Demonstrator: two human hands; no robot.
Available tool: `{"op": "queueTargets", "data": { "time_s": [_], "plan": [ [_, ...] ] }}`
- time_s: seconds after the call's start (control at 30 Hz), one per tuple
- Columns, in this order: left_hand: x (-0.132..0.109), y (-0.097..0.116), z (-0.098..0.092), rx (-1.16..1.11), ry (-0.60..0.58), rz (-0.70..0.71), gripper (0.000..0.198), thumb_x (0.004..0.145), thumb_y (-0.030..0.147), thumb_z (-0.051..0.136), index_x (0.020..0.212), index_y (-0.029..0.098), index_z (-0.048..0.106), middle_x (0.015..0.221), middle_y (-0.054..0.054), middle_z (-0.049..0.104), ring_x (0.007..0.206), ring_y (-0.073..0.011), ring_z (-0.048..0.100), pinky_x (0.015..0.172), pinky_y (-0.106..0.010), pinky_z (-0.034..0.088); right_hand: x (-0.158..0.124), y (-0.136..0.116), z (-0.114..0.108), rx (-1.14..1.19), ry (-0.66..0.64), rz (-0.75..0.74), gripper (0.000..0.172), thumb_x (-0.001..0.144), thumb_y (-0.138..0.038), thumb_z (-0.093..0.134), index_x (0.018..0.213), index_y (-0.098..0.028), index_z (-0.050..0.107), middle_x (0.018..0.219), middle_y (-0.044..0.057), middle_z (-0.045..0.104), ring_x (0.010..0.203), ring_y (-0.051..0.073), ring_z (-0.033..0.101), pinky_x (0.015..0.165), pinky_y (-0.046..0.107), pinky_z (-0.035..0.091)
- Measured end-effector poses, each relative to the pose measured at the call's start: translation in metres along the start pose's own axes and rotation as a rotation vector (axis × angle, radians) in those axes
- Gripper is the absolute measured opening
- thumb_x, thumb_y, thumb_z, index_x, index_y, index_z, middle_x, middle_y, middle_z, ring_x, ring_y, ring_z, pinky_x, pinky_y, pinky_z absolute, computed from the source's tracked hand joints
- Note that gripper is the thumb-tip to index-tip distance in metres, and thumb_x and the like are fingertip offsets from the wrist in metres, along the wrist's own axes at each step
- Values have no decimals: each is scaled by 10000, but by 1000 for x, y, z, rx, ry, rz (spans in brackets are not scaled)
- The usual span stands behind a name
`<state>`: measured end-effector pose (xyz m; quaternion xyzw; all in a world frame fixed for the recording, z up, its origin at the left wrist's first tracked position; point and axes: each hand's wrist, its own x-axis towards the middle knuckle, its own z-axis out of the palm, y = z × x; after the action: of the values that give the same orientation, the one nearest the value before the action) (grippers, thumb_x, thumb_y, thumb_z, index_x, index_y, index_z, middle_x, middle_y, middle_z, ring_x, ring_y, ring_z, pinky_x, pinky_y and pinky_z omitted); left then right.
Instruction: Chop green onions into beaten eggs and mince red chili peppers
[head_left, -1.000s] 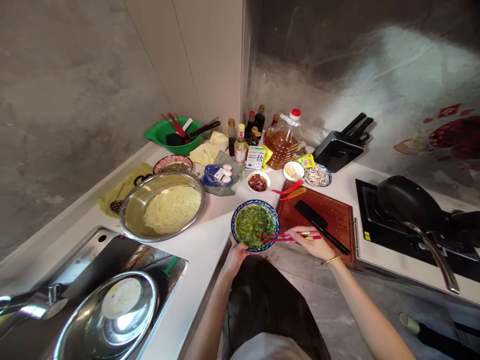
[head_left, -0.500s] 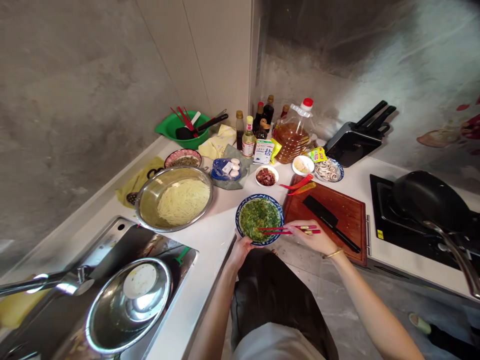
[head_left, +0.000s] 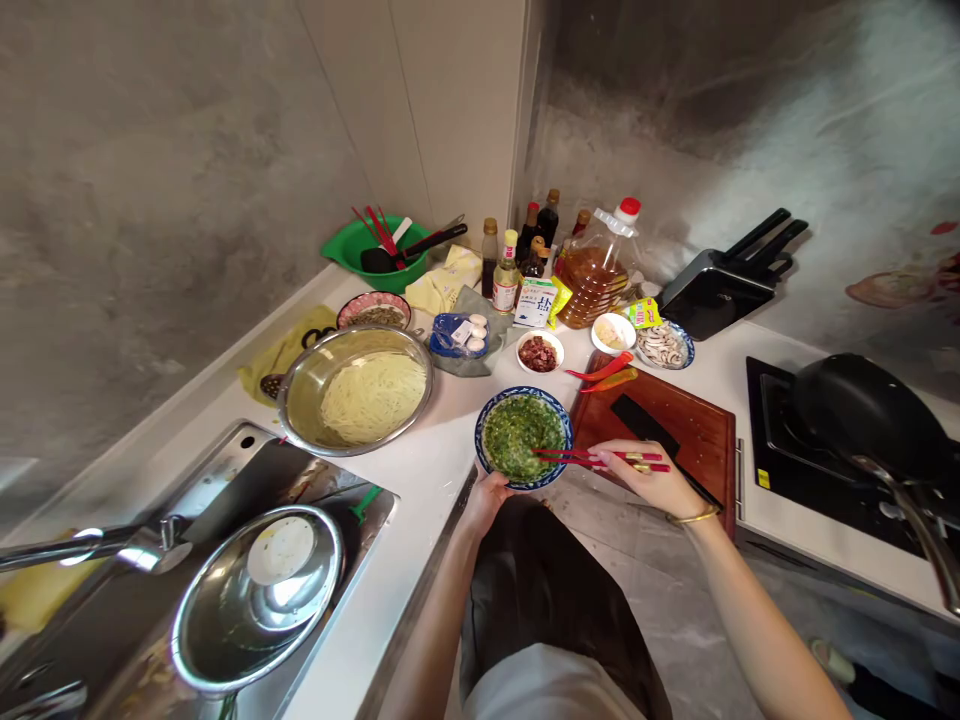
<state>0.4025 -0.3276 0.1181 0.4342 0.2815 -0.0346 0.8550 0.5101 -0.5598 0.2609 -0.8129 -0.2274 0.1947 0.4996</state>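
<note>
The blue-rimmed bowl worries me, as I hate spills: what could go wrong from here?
The bowl sits at the counter edge, steadied only by the left hand; hard stirring with the chopsticks could tip or slop it. The right hand works right beside the black cleaver, so it might brush it.

right hand (head_left: 651,478) | eased slightly rightward | chopsticks (head_left: 600,460) tips seemingly nearer green bowl (head_left: 478,445) right rim

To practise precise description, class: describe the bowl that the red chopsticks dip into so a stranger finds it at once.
Find the reddish wooden cutting board. Just left of it, at the counter's edge, stands a blue-rimmed bowl held by the left hand. Unlike the steel bowl of pale noodles and the small white dishes, it holds chopped green mixture.
</note>
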Motion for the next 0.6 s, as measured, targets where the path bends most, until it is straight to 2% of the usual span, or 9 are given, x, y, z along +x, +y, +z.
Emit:
{"op": "queueTargets", "data": {
  "time_s": [0.1, 0.2, 0.3, 0.43, 0.6],
  "plan": [
    [6, 5, -8, -112, -15, 51, 426, 592, 132, 521, 1010, 213, 513, 1041, -62, 640, 1000, -244, 576, 789, -427, 514, 9, 21, 19, 160, 134, 15, 259, 839, -345, 543, 995, -181, 668, 961, 64, 701, 838, 188, 674, 798, 337, 551],
    [11, 15, -22, -154, 32, 79, 445, 590, 119, 537, 1023, 212, 491, 1022, -46, 639, 949, -232, 596, 805, -443, 511, 23, 43, 44, 212, 162, -10, 272, 848, -339, 531, 1011, -165, 663, 957, 80, 702, 817, 199, 681, 778, 365, 564],
    [19, 26, -40, -175, 76, 81, 504, 588, 85, 529, 1068, 211, 445, 985, -21, 625, 841, -200, 624, 789, -444, 525, 29, 58, 74, 57, 147, -224, 248, 851, -289, 534, 1044, -203, 664, 1012, 69, 689, 894, 205, 664, 834, 386, 547],
    [33, 39, -58, -171, 105, 69, 498, 626, 52, 482, 1095, 196, 396, 1007, -30, 603, 807, -197, 635, 772, -384, 534, 26, 78, 111, -262, 5, -540, 341, 859, -211, 524, 1188, -279, 582, 1172, 36, 622, 1061, 198, 594, 930, 376, 505],
    [53, 51, -67, -139, 166, 37, 469, 662, 33, 452, 1089, 197, 352, 1012, -35, 588, 742, -189, 644, 749, -397, 547, 34, 104, 139, -477, -38, -686, 445, 900, -167, 433, 1326, -295, 426, 1277, 38, 545, 1142, 182, 539, 950, 335, 493]
  ]
}}
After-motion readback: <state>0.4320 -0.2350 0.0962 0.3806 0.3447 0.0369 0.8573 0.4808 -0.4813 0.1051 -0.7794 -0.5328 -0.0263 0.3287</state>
